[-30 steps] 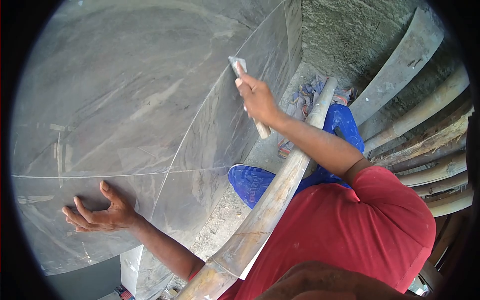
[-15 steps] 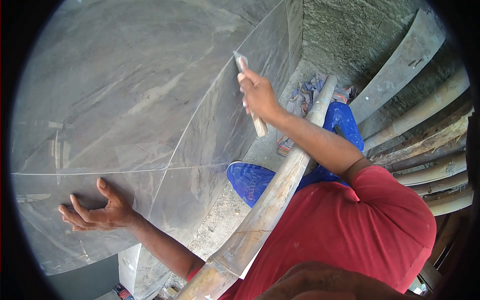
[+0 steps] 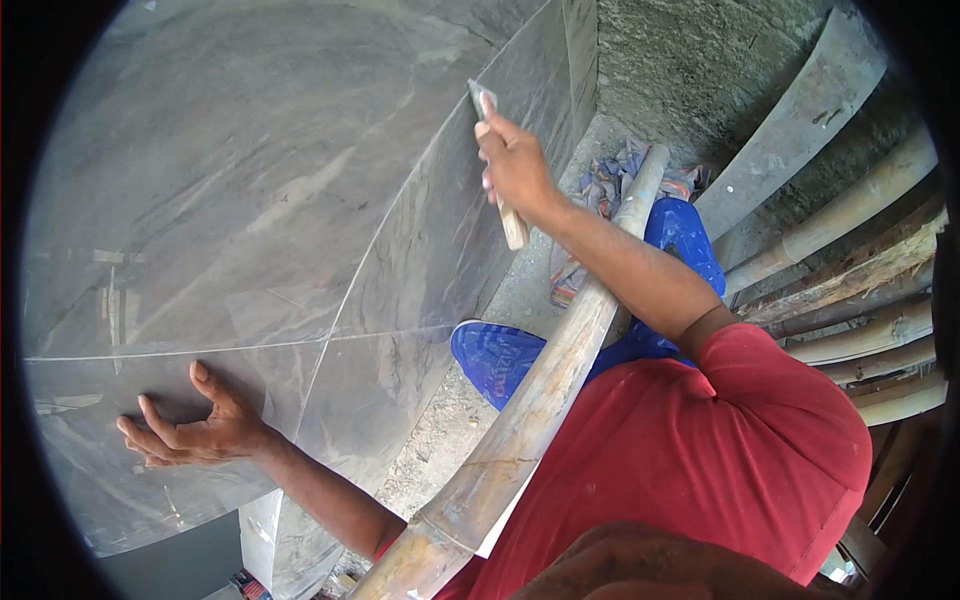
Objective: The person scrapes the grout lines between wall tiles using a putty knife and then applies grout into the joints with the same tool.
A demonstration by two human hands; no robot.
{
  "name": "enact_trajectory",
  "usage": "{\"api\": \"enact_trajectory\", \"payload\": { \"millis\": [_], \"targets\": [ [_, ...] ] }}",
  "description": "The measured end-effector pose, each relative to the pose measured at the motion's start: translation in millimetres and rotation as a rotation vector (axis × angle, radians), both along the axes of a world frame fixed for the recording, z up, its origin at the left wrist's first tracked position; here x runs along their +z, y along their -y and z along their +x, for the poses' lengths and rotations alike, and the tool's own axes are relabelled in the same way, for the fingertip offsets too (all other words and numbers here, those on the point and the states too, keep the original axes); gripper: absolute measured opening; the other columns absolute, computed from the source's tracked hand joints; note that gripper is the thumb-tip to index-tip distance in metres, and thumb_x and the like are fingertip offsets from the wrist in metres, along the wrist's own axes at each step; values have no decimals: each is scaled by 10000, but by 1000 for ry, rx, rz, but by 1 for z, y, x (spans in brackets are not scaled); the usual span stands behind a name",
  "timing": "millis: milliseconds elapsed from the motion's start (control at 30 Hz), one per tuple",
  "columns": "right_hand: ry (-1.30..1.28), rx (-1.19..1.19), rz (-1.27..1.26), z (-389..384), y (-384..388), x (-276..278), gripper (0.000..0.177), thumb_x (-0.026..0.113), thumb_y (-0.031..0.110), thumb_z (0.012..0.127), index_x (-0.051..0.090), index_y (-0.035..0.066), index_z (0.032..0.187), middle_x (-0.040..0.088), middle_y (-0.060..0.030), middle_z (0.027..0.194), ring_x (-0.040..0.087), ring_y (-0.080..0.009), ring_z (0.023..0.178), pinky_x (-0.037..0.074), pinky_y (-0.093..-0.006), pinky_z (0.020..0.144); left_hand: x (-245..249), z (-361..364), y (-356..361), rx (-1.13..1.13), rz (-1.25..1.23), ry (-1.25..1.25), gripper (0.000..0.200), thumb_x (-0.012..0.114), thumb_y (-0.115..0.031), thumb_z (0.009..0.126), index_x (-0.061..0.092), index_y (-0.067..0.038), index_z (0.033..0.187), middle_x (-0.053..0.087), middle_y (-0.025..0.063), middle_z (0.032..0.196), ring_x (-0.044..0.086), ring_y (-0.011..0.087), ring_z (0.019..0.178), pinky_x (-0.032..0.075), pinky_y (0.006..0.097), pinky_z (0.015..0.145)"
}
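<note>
Grey marble-look tiles [image 3: 240, 200] with pale joint lines fill the left side of the view. In my right hand [image 3: 522, 178] is a small scraper [image 3: 514, 228] with a wooden handle, its index finger stretched along the tool toward the metal tip. That tip meets the long joint [image 3: 398, 195] where the large tile surface borders the narrower one. My left hand [image 3: 205, 425] rests on the tile below the cross joint [image 3: 180, 354], fingers apart and holding nothing.
A bamboo pole [image 3: 540, 405] crosses in front of my body. Blue-clad legs [image 3: 690, 245] show beyond it. Crumpled sacking [image 3: 612, 180] lies by the rough wall [image 3: 690, 70]. More poles [image 3: 850, 215] and a curved board [image 3: 795, 120] lean at the right.
My right hand and the scraper have shifted slightly upward along the long joint. My left hand stays at nearly the same spot on the tile. The whole view has moved a little.
</note>
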State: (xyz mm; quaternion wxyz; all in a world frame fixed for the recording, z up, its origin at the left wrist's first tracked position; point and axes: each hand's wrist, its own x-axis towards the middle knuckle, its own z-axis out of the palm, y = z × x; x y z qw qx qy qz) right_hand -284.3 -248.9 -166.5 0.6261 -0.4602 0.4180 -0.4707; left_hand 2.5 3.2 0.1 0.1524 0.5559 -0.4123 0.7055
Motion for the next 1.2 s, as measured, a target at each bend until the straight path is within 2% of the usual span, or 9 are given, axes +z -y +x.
{"api": "enact_trajectory", "payload": {
  "millis": [100,233,367,467,600,800,867,1000,1200],
  "targets": [
    [-53,182,-121,3,-33,0,501,506,252,1068,428,149,1552,499,12,731,513,-82,529,485,-270,448,0,0,2,-60,15,0,683,740,-626,854,580,-118,1282,483,105,1468,487,399,1349,412,614,1082],
    [20,-53,-54,-3,10,0,506,515,262,1064,428,167,1553,487,21,688,504,-83,511,488,-275,446,-3,-4,0,8,8,-9,671,734,-621,863,581,-122,1284,481,104,1469,483,401,1353,409,615,1083],
    [-64,55,-39,-6,-7,4,502,517,271,1064,436,172,1549,491,23,696,504,-82,513,485,-275,447,0,3,0,-40,13,-4,676,729,-624,865,573,-129,1298,487,108,1463,487,401,1351,410,617,1081],
    [-4,30,5,-10,9,-1,485,552,298,1054,486,183,1520,537,-33,876,510,-75,546,473,-257,434,-1,-2,1,-22,6,1,678,723,-633,866,574,-135,1301,487,107,1462,490,397,1350,409,620,1083],
    [-73,-2,-7,-12,14,0,496,525,279,1060,455,179,1541,511,6,732,517,-92,527,485,-287,445,-1,-2,2,2,-12,-20,671,726,-624,868,575,-134,1301,489,108,1460,498,395,1340,407,619,1086],
    [-166,2,-147,-19,21,-18,502,515,292,1066,432,217,1556,563,-35,735,560,-120,556,523,-316,550,-1,-3,-1,-1,3,2,652,732,-607,874,579,-127,1288,498,116,1451,506,396,1331,408,621,1079],
    [-281,-44,-353,-18,23,-14,498,509,289,1070,430,221,1556,553,-30,697,568,-125,570,523,-319,556,-2,-5,1,10,-1,-24,655,731,-613,871,584,-125,1282,496,111,1453,502,398,1334,406,622,1076],
    [-193,26,-140,-23,25,-10,497,500,285,1070,429,222,1558,554,-31,673,546,-119,540,518,-318,545,-2,-1,1,-47,12,-6,665,730,-619,869,581,-125,1289,495,106,1455,501,398,1334,406,617,1070],
    [-211,101,-169,-22,10,-7,485,497,272,1069,451,189,1544,485,-1,629,516,-107,503,487,-309,470,1,2,3,-73,10,-3,669,731,-621,867,578,-130,1294,494,106,1456,500,397,1334,402,613,1069]
  ]
}}
